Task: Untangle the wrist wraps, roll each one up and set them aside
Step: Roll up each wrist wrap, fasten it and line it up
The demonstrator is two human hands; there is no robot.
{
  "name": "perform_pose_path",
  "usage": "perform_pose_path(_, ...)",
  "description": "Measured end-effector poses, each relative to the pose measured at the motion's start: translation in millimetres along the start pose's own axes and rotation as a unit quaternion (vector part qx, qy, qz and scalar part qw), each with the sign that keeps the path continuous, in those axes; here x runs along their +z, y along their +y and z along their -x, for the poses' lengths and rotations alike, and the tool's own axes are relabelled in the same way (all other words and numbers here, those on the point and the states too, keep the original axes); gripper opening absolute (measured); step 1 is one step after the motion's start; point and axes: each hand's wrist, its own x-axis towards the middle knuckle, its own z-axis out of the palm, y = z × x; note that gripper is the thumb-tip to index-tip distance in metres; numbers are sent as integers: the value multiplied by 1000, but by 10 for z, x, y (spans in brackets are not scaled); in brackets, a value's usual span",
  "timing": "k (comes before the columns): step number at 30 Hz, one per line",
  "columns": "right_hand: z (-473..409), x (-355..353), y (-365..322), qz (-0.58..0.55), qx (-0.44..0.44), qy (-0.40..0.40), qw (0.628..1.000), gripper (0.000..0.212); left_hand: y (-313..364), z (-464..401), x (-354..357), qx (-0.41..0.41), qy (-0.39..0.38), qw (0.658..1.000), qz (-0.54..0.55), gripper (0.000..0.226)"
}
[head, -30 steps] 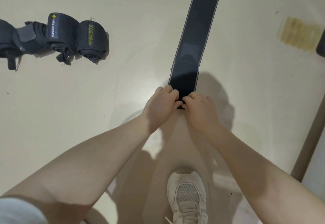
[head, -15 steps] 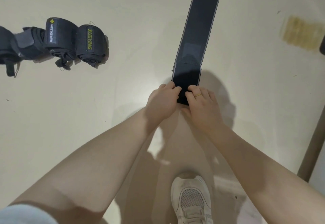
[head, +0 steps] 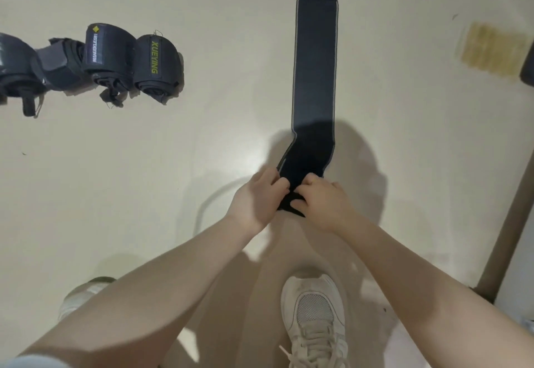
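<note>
Head view looks straight down on a pale worktop (head: 202,151), where both hands meet at the near end of a long dark wrist wrap (head: 315,73). Left hand (head: 255,201) has its fingers curled onto the left side of that end, gripping the bunched fabric; right hand (head: 323,203) mirrors it on the right side, fingers bent and pinching the same end, the knuckles of the two hands nearly touching. Between them the fabric is gathered into a small dark fold; whether a roll is started there cannot be told.

From the hands the wrap runs straight away from the person, lying flat along the worktop, its long axis pointing toward the far edge of the view and ending in a narrower tab. Near the hands the strip bends slightly and lifts off the surface.

Well apart to the left lie several rolled wraps (head: 115,58) in a row, side by side, one lettered in yellow. Below the arms a white shoe (head: 315,315) shows.
</note>
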Motion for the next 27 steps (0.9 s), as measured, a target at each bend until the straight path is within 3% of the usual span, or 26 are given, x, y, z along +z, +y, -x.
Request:
perform_pose_path(3, -74, -8, 3, -141, 70, 12, 988, 13, -89, 55, 40, 25, 21, 999, 5, 20)
perform_pose_path(5, -50, -7, 43, -212, 116, 47, 969, 32, -105, 38, 18, 50, 2, 999, 1, 19)
perform_pose_path(6, -19, 3, 48, -191, 118, 80, 971, 38, -96, 15, 11, 56, -3, 998, -6, 21)
perform_pose_path(9, 40, 63, 13, -18, 21, 225, 974, 20, 5, -133, -50, -20, -13, 1000, -11, 25)
perform_pose_path(11, 93, 117, -28, 56, -14, 260, 964, 18, 60, -244, -92, -71, -17, 997, -8, 29)
perform_pose_path(14, 145, 192, -39, 84, -32, 244, 966, 32, 76, -343, -158, -90, -3, 996, 21, 23)
perform_pose_path(16, 147, 191, -31, 120, -38, 223, 967, 39, 58, -363, -172, -96, -36, 994, 41, 21)
perform_pose_path(20, 65, 72, -2, 82, -30, 202, 975, 25, -42, -289, -146, -113, -23, 986, 120, 22)
perform_pose_path(24, -113, -102, 88, -5, 15, 137, 990, 29, -163, -88, -141, 33, -25, 993, 113, 57)
perform_pose_path(27, -197, -213, 104, -88, 52, 115, 988, 26, -198, -51, -41, 90, -30, 995, -20, 86)
